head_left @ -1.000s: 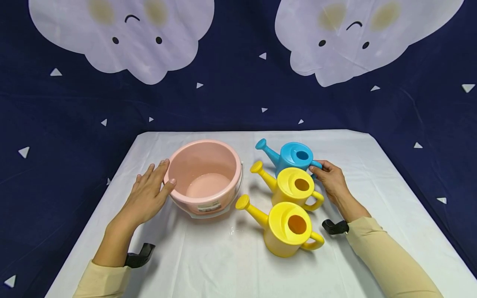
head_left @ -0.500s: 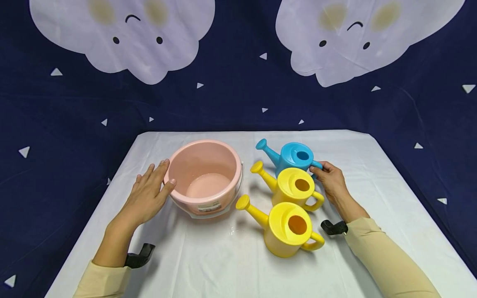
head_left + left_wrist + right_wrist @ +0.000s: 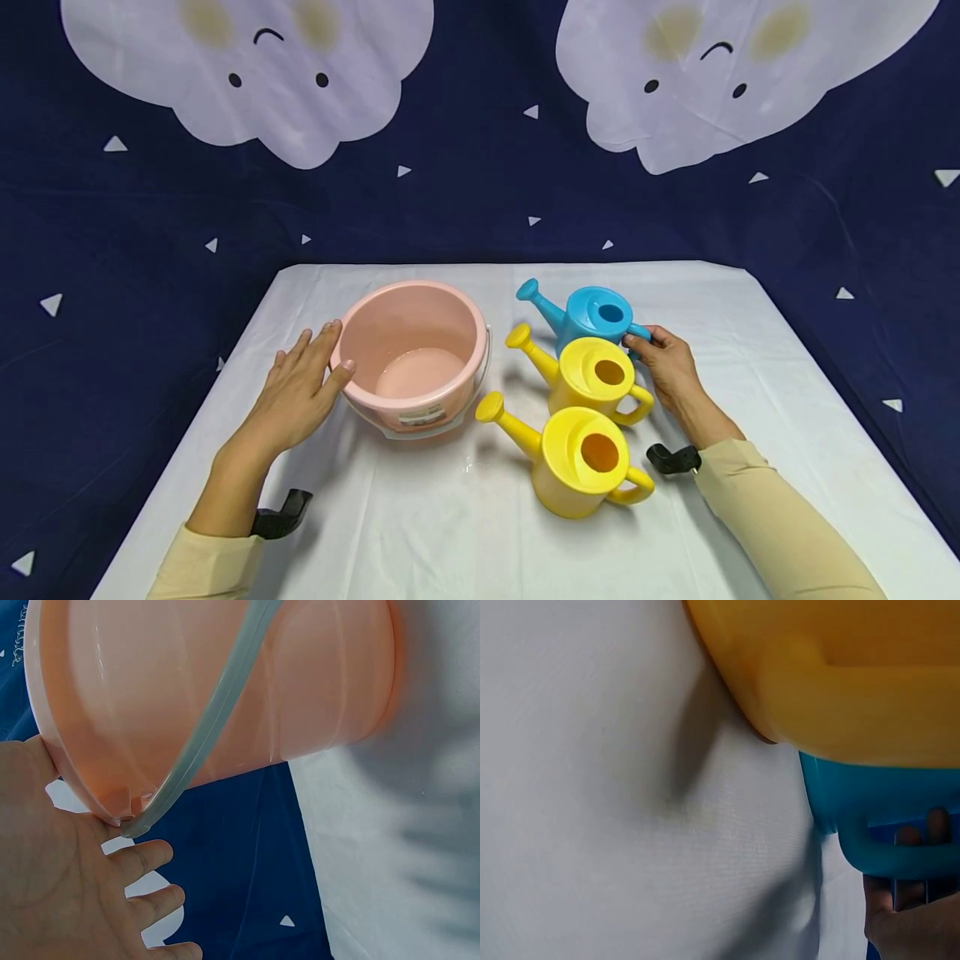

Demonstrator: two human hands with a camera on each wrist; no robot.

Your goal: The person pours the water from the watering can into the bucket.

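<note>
A pink bucket [image 3: 408, 333] with a pale grey handle [image 3: 214, 724] stands left of centre, a little water at its bottom. My left hand [image 3: 296, 392] lies with straight fingers against the bucket's left rim, thumb over the edge. To the right, three watering cans stand in a column, spouts pointing left. At the back is the blue watering can [image 3: 592, 317]; my right hand [image 3: 667, 358] grips its handle [image 3: 900, 859], fingers passing through the loop. The middle yellow watering can [image 3: 581, 371] partly hides the blue one. Nearest is the front yellow watering can [image 3: 573, 475].
A white cloth [image 3: 420, 533] covers the table, with a few wet drops between bucket and cans. Behind hangs a dark blue backdrop [image 3: 480, 200] printed with clouds and small triangles. Black wrist mounts [image 3: 281, 515] stick out near both sleeves.
</note>
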